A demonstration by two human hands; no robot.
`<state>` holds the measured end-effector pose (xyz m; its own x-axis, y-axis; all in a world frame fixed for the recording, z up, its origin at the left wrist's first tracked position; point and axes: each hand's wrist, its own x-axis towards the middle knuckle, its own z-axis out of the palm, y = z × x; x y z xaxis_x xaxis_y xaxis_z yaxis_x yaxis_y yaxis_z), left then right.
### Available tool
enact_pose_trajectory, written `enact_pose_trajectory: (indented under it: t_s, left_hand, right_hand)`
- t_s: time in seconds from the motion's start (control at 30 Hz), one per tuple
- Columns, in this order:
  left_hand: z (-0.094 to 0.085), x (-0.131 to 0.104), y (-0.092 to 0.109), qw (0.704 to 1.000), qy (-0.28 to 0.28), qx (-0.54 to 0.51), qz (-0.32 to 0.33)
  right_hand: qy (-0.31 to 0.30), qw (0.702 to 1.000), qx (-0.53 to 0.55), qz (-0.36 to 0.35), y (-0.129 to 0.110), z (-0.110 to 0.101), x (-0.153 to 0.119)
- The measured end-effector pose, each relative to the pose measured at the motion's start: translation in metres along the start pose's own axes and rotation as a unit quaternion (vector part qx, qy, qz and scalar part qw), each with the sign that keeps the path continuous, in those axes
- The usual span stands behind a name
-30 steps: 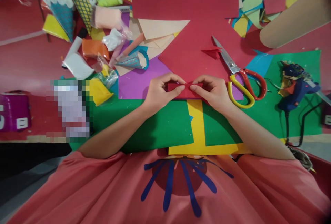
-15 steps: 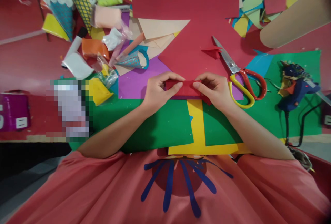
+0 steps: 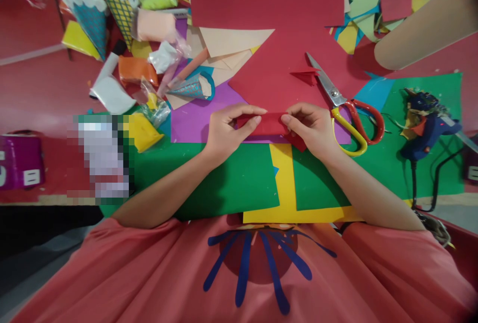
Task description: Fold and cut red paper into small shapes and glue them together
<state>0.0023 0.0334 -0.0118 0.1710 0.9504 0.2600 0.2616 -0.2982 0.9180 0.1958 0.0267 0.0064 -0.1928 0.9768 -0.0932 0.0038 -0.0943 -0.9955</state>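
A small folded piece of red paper is held between both hands, above a purple sheet. My left hand pinches its left end between thumb and index finger. At the right end, my right hand pinches it the same way, and a red flap hangs below those fingers. Scissors with one yellow and one red handle lie open just right of my right hand. A small folded red scrap touches their blade. Large red paper spreads beyond the hands.
Green sheets and a yellow sheet lie nearest my body. A blue glue gun rests at the right, below a cardboard tube. Decorated cones, clay packets and a pixelated object are at the left.
Both hands have shifted very slightly apart along the red paper, showing a little more of it between the fingertips. The surrounding items stay put.
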Motion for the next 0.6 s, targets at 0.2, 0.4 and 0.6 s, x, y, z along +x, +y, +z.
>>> enact_pose_trajectory:
  t_s: [0.2, 0.4, 0.6]
  left_hand:
    - [0.0001, 0.0, 0.0, 1.0, -0.004, -0.008, 0.007]
    - [0.0006, 0.0003, 0.005, 0.999, -0.051, -0.003, 0.016]
    - [0.0009, -0.0005, 0.0081, 0.997, -0.074, 0.005, 0.005]
  right_hand:
    - [-0.005, 1.0, -0.006, 0.003, 0.0016, -0.0007, 0.0009]
    - [-0.028, 0.998, -0.053, -0.011, 0.0017, -0.0014, -0.0002]
    - [-0.037, 0.995, -0.088, -0.005, 0.0005, -0.0012, -0.0016]
